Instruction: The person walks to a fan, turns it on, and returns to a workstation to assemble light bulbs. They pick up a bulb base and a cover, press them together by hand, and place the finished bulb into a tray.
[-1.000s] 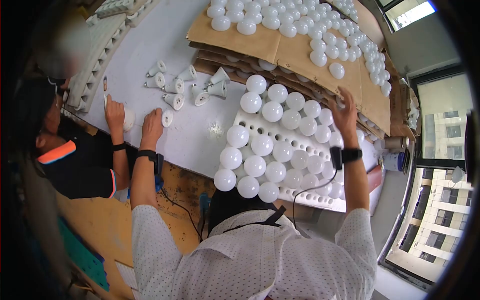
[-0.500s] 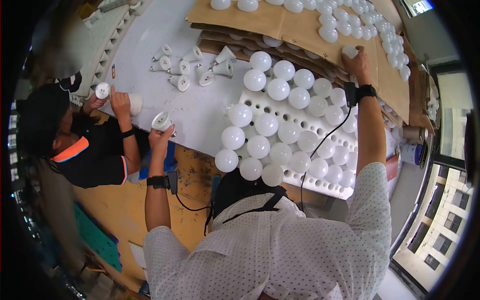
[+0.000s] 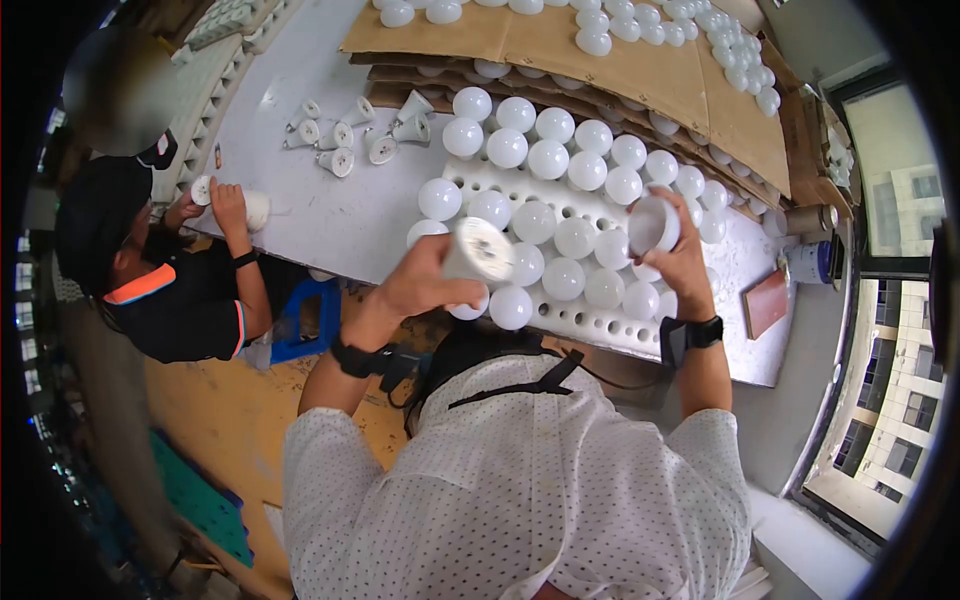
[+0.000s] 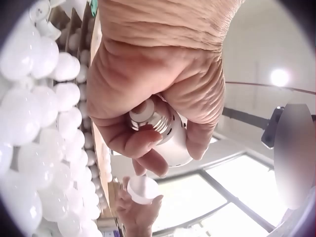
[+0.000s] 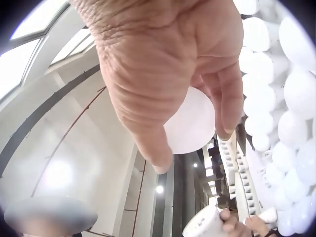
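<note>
Both forearms reach forward, the left hand (image 3: 425, 278) and right hand (image 3: 678, 262) raised with fingers curled.

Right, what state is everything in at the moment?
Left hand, curled round a lamp base
Right hand, gripping a white dome
Lamp base, no dome fitted
White dome, apart from the base
White tray, partly filled, some holes empty
Loose bases, no domes fitted
Cardboard stack, domes on top

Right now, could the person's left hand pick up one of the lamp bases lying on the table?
Probably not: the left hand already grips a lamp base. The way to the loose bases over the bare tabletop looks open, so it could likely take one once emptied.
</note>
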A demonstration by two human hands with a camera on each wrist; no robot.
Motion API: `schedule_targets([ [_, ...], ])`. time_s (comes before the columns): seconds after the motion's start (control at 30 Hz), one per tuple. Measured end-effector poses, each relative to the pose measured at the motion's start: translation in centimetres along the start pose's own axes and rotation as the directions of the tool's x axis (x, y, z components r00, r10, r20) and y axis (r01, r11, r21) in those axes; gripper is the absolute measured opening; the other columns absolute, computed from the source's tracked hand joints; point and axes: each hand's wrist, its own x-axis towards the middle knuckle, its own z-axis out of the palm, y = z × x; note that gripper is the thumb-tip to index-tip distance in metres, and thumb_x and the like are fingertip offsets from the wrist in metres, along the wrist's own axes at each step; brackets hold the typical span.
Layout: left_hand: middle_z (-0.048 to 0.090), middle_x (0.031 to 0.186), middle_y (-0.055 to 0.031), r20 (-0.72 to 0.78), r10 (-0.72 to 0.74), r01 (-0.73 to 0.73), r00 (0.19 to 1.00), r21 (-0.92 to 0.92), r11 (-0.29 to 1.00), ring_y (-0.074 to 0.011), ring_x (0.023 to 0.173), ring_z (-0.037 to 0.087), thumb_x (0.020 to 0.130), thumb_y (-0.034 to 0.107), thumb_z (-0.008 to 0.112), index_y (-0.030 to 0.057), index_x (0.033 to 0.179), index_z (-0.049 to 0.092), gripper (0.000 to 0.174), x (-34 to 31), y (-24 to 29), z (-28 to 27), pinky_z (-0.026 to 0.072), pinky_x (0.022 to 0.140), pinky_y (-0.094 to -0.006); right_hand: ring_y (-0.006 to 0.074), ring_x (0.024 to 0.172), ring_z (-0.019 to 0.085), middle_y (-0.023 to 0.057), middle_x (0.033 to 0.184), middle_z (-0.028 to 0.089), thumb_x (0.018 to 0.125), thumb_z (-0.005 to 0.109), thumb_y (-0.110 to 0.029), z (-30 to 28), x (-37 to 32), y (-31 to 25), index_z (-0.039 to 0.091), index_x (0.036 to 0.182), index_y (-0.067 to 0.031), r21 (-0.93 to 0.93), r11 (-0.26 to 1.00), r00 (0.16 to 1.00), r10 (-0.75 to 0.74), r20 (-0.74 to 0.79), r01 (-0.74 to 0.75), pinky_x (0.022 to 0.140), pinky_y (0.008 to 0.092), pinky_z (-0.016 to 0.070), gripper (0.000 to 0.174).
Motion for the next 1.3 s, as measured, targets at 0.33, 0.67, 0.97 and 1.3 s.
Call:
schedule_targets([
  [0.33, 0.063, 0.081, -0.0082, 0.267, -0.141, 0.022, 0.953, 0.403, 0.915, -0.0132, 0.076, 0.058, 0.061, 0.035, 0.078, -0.0032, 0.099, 0.058, 0.057, 4.8, -0.3, 5.8, 0.0454, 0.070, -0.0265, 0.0217, 0.107, 0.049, 0.0093, 0.114, 0.053, 0.055, 0.080, -0.017, 4.8, -5.4, -1.5, 0.042, 0.123, -0.0066, -0.345, 0.923, 0.979, -0.116, 0.169, 0.169, 0.093, 0.0330, 0.0372, 0.078],
  [0.67, 0.061, 0.070, -0.0055, 0.251, -0.151, 0.058, 0.956, 0.343, 0.938, -0.0095, 0.059, 0.057, 0.065, 0.023, 0.077, -0.0043, 0.096, 0.058, 0.045, 4.0, -0.3, 6.6, 0.0457, 0.054, -0.0235, 0.0212, 0.106, 0.050, 0.0084, 0.113, 0.054, 0.056, 0.081, -0.023, 5.5, -5.4, -1.5, 0.046, 0.119, -0.0063, -0.354, 0.919, 0.964, -0.088, 0.250, 0.176, 0.092, 0.0331, 0.0369, 0.075],
  [0.97, 0.062, 0.069, -0.0064, 0.170, -0.203, 0.108, 0.964, 0.447, 0.888, -0.0094, 0.057, 0.058, 0.065, 0.020, 0.076, -0.0037, 0.093, 0.059, 0.040, 3.3, -0.3, 6.9, 0.0459, 0.055, -0.0230, 0.0320, 0.099, 0.053, 0.0150, 0.114, 0.050, 0.058, 0.080, -0.022, 6.6, -5.1, -1.8, 0.039, 0.122, -0.0058, -0.552, 0.785, 0.926, -0.069, 0.372, 0.280, 0.084, 0.0372, 0.0445, 0.078],
  [1.3, 0.064, 0.073, -0.0088, 0.147, -0.192, 0.075, 0.970, 0.573, 0.816, -0.0148, 0.069, 0.060, 0.059, 0.035, 0.078, -0.0031, 0.087, 0.062, 0.049, 2.9, -0.4, 6.9, 0.0473, 0.065, -0.0270, 0.0336, 0.096, 0.054, 0.0162, 0.110, 0.051, 0.058, 0.078, -0.018, 7.8, -5.5, -0.8, 0.039, 0.119, -0.0034, -0.596, 0.731, 0.923, -0.124, 0.365, 0.334, 0.080, 0.0375, 0.0464, 0.074],
])
